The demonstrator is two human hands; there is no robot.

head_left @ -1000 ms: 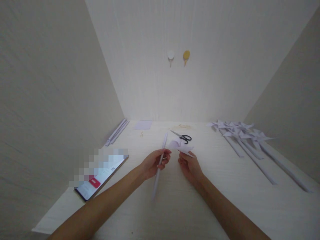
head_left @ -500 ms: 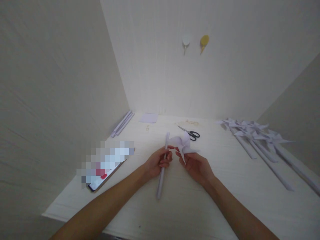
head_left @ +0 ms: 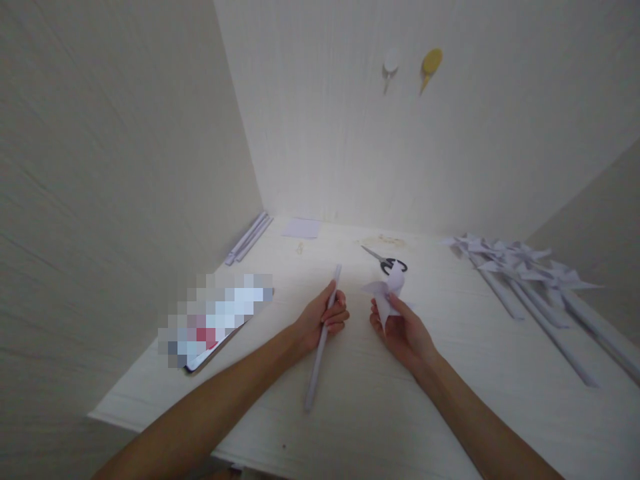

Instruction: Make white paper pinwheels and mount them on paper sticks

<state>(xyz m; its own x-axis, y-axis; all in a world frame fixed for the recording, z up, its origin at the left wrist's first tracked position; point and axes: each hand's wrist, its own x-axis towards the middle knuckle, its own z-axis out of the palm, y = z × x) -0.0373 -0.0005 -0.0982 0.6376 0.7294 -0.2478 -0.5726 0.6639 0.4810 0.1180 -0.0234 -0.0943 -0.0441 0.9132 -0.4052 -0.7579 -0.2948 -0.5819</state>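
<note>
My left hand (head_left: pixel 324 317) is closed around a thin rolled paper stick (head_left: pixel 317 373), whose upper end pokes out above the fingers. In my right hand (head_left: pixel 403 327) is a folded paper pinwheel (head_left: pixel 387 291), pinched with the thumb on its front. The stick and the pinwheel are apart, with a gap between the two hands. Just behind the pinwheel lie black-handled scissors (head_left: pixel 384 260), their handles partly covered by it.
Several paper pinwheels on sticks (head_left: pixel 525 267) lie at the right. Rolled paper sticks (head_left: pixel 250 239) and a paper sheet (head_left: pixel 301 228) are at the back left. A phone (head_left: pixel 225 330) rests at the left. Hooks, one yellow (head_left: pixel 432 61) and one white (head_left: pixel 391 61), are on the back wall.
My hands have moved apart: the right hand has carried the pinwheel to the right, away from the stick. My right thumb now lies over the pinwheel's front. The view has shifted slightly.
</note>
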